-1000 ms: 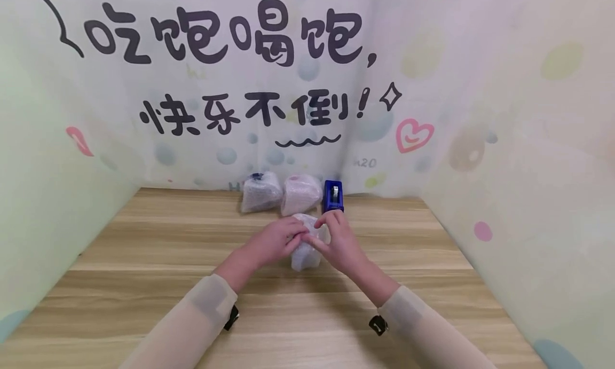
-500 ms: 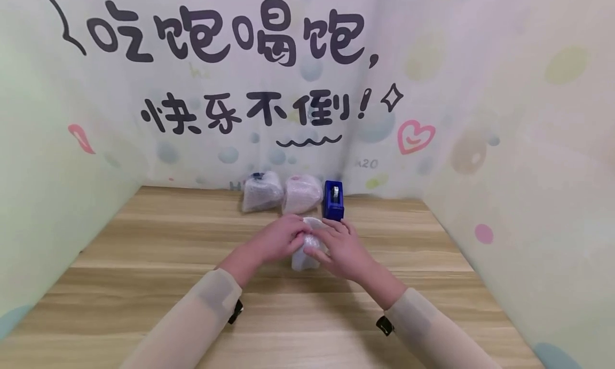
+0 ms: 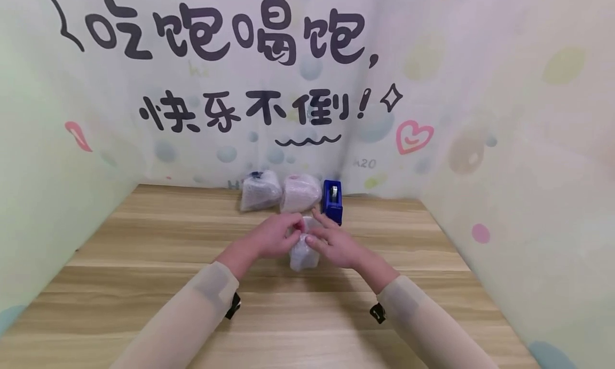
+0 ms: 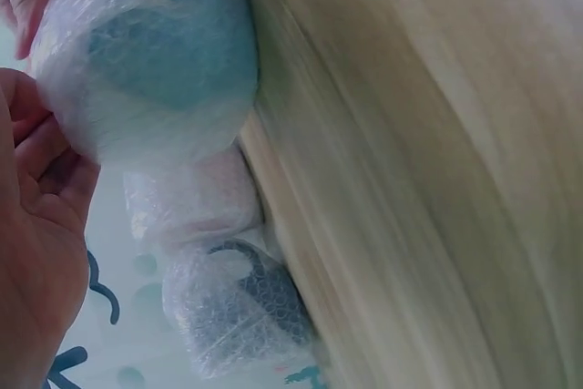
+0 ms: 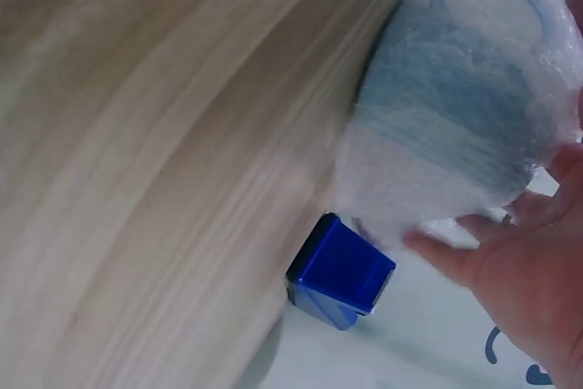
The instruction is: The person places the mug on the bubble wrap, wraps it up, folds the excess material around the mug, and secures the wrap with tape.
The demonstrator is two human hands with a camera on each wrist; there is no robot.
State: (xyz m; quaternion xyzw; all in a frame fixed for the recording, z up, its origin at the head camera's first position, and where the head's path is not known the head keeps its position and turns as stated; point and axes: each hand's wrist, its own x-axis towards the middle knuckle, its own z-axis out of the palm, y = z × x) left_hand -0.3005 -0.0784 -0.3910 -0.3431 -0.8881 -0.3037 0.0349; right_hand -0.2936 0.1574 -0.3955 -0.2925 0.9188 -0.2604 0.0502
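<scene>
A mug wrapped in bubble wrap point(image 3: 304, 258) stands on the table between my two hands. Its bluish-green body shows through the wrap point(image 4: 164, 52) in the left wrist view, and the looped handle of the wrapped mug point(image 5: 446, 107) in the right wrist view. My left hand point(image 3: 271, 236) has curled fingers and pinches the bubble wrap at the mug's top. On the other side, my right hand point(image 3: 338, 245) lies with fingers spread and fairly straight, its fingertips touching the wrap's upper part. Those fingers point(image 5: 442, 254) are partly blurred in the right wrist view.
Two more bubble-wrapped items, one with a dark patch point(image 3: 261, 191) and one pinkish point(image 3: 300, 193), stand against the back wall. Beside them is a blue tape dispenser point(image 3: 332, 203), just beyond my right hand. The wood-grain table point(image 3: 144, 283) meets walls on both sides.
My right hand's fingers have lifted and shifted over the top of the wrap, uncovering more of the tape dispenser. The left hand keeps pinching the wrap; the mug stays in place.
</scene>
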